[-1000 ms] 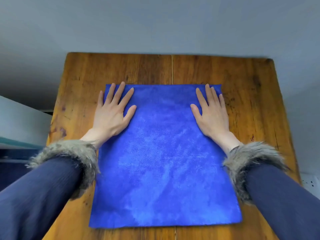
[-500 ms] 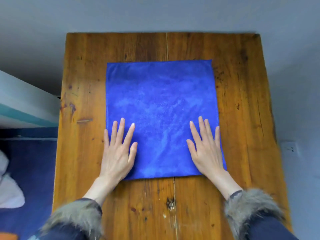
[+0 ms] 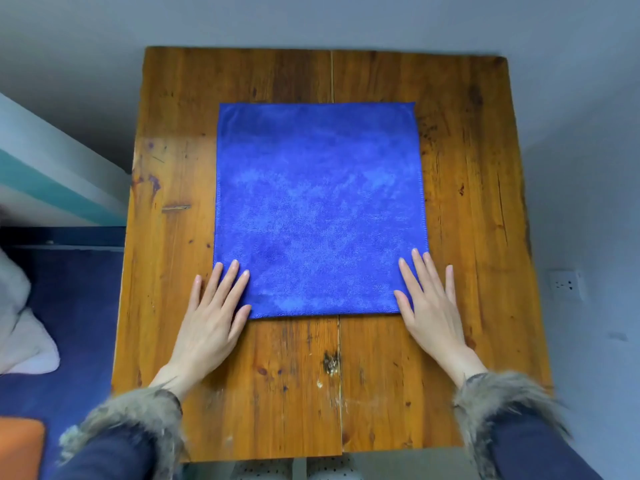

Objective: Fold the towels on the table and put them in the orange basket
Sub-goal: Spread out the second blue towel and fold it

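At bottom-left, orange basket (image 3: 19, 445) edge only; contents unseen.

Navy sleeves (image 3: 114, 455), brown fur cuffs (image 3: 498, 398)

Single head-worn wide-angle view, looking steeply down from close above onto the worn orange-brown wooden desk (image 3: 467, 202), near edge lowest.
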Demonstrator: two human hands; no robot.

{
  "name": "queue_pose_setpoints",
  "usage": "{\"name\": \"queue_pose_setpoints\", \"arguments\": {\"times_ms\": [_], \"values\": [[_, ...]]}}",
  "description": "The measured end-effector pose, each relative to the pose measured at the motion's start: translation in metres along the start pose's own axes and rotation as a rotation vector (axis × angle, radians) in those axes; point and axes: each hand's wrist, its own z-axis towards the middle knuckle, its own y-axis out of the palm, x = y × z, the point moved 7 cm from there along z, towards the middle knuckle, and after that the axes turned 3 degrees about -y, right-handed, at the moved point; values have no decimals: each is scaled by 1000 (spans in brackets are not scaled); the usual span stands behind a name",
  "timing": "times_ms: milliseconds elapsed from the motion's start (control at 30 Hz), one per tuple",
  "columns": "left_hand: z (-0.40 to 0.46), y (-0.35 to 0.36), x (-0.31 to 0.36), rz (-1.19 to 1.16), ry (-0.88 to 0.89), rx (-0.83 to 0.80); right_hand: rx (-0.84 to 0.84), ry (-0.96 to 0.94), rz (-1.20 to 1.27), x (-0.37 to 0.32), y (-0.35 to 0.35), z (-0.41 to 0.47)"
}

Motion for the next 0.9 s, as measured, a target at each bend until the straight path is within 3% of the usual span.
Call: {"name": "queue_pose_setpoints", "arguments": {"times_ms": [100,367,633,900], "values": [[-26,-5,6,-44,70,34,137,-17,111,2,-6,-32],[-43,-13,-5,-270,16,150,210,-66,123,10,-13,-44],[-36,-18,-8,-75,110,246,233,-93,-21,14,-11,-37],[-31,-21,-5,32,85,267,248,-82,-150,8,-17,-32]]}}
